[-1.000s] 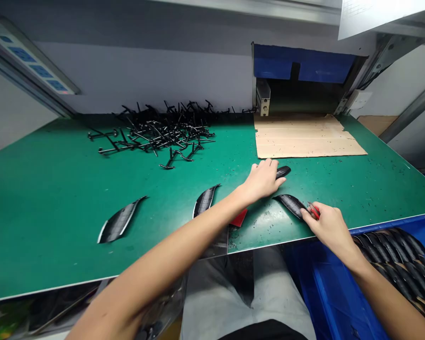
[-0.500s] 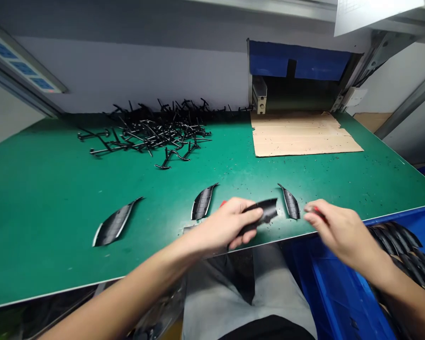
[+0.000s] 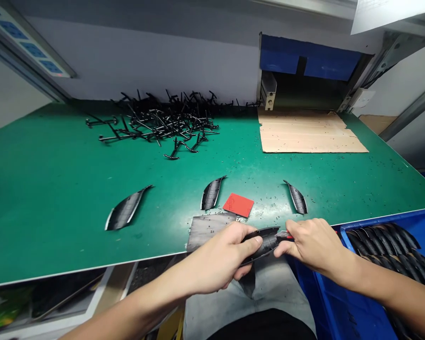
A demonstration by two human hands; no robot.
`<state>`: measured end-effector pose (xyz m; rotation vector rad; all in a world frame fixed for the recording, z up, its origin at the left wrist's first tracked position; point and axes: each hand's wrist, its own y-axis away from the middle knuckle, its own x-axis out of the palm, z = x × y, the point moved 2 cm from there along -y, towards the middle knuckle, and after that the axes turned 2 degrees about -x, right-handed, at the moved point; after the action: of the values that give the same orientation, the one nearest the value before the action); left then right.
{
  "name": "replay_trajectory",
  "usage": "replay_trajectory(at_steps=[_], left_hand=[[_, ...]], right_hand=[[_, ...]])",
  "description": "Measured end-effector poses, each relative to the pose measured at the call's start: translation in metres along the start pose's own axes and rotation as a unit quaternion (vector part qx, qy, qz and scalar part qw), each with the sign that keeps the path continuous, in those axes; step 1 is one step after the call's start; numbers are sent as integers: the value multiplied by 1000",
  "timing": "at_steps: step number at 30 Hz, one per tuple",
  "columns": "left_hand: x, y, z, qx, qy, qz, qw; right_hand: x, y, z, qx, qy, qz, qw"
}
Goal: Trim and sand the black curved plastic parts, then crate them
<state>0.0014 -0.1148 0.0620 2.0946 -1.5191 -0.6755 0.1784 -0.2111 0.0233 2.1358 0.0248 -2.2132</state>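
Note:
My left hand [image 3: 230, 255] is closed around a curved black plastic shell [image 3: 268, 240], its hollow inner side facing up. My right hand [image 3: 313, 245] grips a red-handled tool [image 3: 284, 234] with a greyish metal tip. That tip meets the shell's right end; the fingers hide most of the handle, so its exact kind is unclear. Similar black shells lie on the green table [image 3: 56, 189]: one at left [image 3: 127, 208], one in the middle [image 3: 212, 193] and one at right [image 3: 296, 197]. A red square pad [image 3: 238, 205] rests just beyond my left hand.
A grey sheet [image 3: 207, 225] with black crumbs lies at the table's front edge. Thin black T-shaped pieces [image 3: 170, 118] are heaped at the back. Flat cardboard [image 3: 304, 134] lies before a wall opening. At right, a blue crate [image 3: 340, 302] holds rows of black shells.
My right hand has moved left, bringing the tool against the shell. My left hand has lowered with the shell, uncovering the red pad and grey sheet. The view has shifted slightly.

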Motion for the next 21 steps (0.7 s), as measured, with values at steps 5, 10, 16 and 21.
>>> replay_trajectory(at_steps=[5, 10, 16, 21], left_hand=[[3, 0, 0, 9, -95, -35, 995], [1, 7, -2, 8, -118, -49, 992], [7, 1, -8, 23, -162, -34, 986], [5, -3, 0, 198, -233, -324, 895]], right_hand=[[12, 2, 1, -45, -94, 49, 993], [2, 14, -18, 8, -342, 121, 932], [-10, 13, -9, 50, -581, 62, 810], [-12, 11, -39, 114, -427, -117, 889]])
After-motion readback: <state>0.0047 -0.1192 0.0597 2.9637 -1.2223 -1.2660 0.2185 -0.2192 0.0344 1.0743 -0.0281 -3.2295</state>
